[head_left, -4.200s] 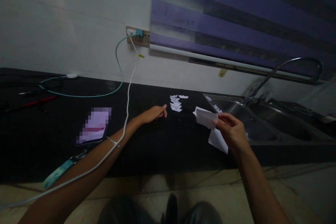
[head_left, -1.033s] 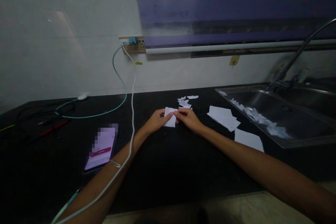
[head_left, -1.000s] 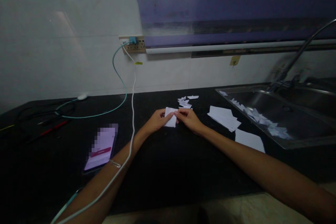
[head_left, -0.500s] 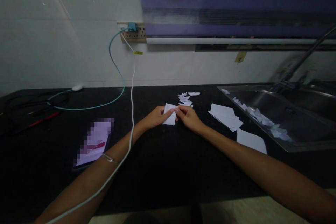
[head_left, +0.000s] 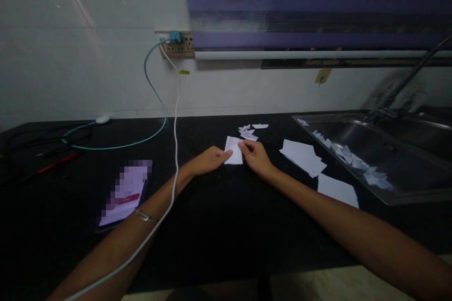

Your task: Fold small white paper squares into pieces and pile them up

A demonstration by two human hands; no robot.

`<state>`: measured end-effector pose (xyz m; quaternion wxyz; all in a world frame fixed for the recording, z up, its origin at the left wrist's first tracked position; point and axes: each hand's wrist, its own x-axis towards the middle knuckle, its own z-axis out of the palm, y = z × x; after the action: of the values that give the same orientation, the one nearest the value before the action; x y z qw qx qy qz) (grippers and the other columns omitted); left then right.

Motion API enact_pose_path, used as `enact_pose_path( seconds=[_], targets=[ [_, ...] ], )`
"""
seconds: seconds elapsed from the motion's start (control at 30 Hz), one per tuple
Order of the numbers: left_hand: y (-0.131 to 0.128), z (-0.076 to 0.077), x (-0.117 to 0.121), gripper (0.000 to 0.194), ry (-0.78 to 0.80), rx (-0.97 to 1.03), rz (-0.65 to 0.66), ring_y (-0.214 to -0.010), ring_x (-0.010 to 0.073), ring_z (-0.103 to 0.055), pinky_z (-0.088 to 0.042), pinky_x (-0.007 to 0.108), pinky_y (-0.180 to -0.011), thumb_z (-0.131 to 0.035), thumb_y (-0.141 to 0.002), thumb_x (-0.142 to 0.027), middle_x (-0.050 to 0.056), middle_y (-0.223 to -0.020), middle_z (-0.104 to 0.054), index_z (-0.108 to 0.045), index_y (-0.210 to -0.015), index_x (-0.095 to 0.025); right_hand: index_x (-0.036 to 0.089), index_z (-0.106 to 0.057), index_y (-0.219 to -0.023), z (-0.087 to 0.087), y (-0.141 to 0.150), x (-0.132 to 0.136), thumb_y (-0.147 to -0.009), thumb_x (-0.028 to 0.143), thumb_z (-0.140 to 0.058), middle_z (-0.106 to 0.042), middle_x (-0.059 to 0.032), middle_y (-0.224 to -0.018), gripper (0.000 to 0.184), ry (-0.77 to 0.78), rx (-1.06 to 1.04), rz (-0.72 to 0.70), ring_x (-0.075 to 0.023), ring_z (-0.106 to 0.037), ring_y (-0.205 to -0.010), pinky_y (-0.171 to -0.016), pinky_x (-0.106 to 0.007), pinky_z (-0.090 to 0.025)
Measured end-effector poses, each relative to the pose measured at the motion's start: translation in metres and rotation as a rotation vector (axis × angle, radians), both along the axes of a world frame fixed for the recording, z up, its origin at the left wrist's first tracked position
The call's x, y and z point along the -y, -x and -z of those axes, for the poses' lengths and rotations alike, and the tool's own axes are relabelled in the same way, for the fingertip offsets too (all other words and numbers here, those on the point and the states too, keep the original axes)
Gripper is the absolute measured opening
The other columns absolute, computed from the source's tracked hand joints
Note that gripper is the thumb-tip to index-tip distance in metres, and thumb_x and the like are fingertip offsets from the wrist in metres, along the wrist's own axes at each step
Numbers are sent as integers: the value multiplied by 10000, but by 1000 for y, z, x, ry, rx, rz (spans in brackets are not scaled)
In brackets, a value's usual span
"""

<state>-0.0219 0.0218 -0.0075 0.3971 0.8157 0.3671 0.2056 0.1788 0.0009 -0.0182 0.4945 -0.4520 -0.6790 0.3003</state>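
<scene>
Between my two hands is a small white piece of paper [head_left: 233,154], held upright just above the dark counter. My left hand [head_left: 213,158] pinches its left edge, with the thumb lying across the front. At the upper right edge, my right hand [head_left: 254,155] grips it between thumb and fingers. The fingers behind the sheet are hidden. Just beyond lie several small folded paper pieces [head_left: 249,134]. To the right of my right hand rests a stack of white paper sheets [head_left: 302,156], with another white sheet [head_left: 338,190] nearer to me.
A phone [head_left: 127,193] with a blurred screen lies left of my forearm. A white cable [head_left: 175,136] hangs from the wall socket [head_left: 181,46] across my left arm. On the right, folded papers [head_left: 353,160] line the rim of the metal sink [head_left: 399,197].
The paper has shifted slightly to the right and turned, showing more of its face. My left hand has slid to its left edge, and my hands have moved a little apart.
</scene>
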Motion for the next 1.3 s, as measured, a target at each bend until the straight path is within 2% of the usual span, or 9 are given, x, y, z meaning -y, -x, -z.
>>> enact_pose_path(
  seconds=[0.17, 0.33, 0.47, 0.63, 0.77, 0.9, 1.0, 1.17, 1.3],
  targets=[
    [1, 0, -1, 681, -42, 2, 34, -501, 80, -273, -204, 240, -475, -348, -917, -795, -48, -549, -308, -349, -570, -209, 210, -505, -637, -1, 1, 0, -935, 425, -516, -473, 21, -600, 368, 9, -28, 7, -144, -453, -601, -591, -295, -348],
    [0, -9, 7, 667, -48, -3, 63, -479, 83, -305, -209, 239, -451, -419, -909, -771, -39, -526, -346, -400, -556, -205, 215, -520, -643, -2, 0, 1, -929, 466, -543, -497, 12, -598, 381, 17, -65, 23, -154, -468, -609, -602, -300, -379],
    [-1, -9, 7, 673, -78, 15, 45, -469, 85, -303, -219, 248, -461, -389, -924, -760, -37, -513, -351, -417, -548, -203, 214, -555, -707, -3, 2, 3, -907, 535, -594, -513, 19, -623, 380, 76, -155, -16, -149, -486, -611, -596, -292, -404],
    [-3, -6, 4, 678, -104, 61, 6, -512, 103, -362, -260, 247, -494, -374, -940, -735, -21, -550, -441, -594, -647, -164, 220, -581, -823, -2, 6, 4, -769, 606, -755, -611, 16, -702, 427, 245, -294, -215, -143, -556, -605, -601, -294, -484],
    [-3, -10, 6, 679, -35, 104, 29, -540, 117, -418, -336, 254, -553, -403, -955, -707, -3, -593, -533, -745, -833, -134, 198, -626, -837, -1, 6, 3, -746, 576, -797, -680, -10, -716, 425, 272, -303, -254, -142, -611, -593, -612, -301, -513],
    [-3, -10, 6, 698, 8, 162, -41, -556, 124, -428, -362, 262, -570, -375, -967, -722, 4, -597, -537, -716, -785, -141, 190, -652, -873, 0, 6, 5, -750, 561, -803, -721, -26, -750, 420, 301, -299, -267, -146, -642, -598, -607, -304, -535],
    [-4, -7, 4, 668, 1, 206, -79, -595, 138, -462, -385, 266, -584, -415, -942, -743, 15, -634, -572, -686, -790, -151, 187, -662, -877, 0, 7, 6, -757, 532, -811, -720, -22, -728, 394, 305, -294, -273, -148, -646, -593, -602, -303, -538],
    [-3, -7, 4, 683, -14, 230, -63, -665, 158, -521, -420, 270, -611, -424, -926, -759, 43, -718, -637, -695, -836, -138, 183, -664, -862, 2, 7, 4, -754, 486, -825, -725, -21, -717, 360, 309, -285, -271, -147, -649, -591, -590, -291, -524],
    [-2, -6, 4, 699, 6, 238, -73, -626, 144, -504, -410, 263, -588, -460, -897, -784, 29, -679, -613, -688, -812, -129, 182, -666, -871, 3, 7, 4, -771, 489, -806, -734, -27, -740, 352, 298, -269, -269, -154, -664, -610, -593, -298, -533]
  ],
)
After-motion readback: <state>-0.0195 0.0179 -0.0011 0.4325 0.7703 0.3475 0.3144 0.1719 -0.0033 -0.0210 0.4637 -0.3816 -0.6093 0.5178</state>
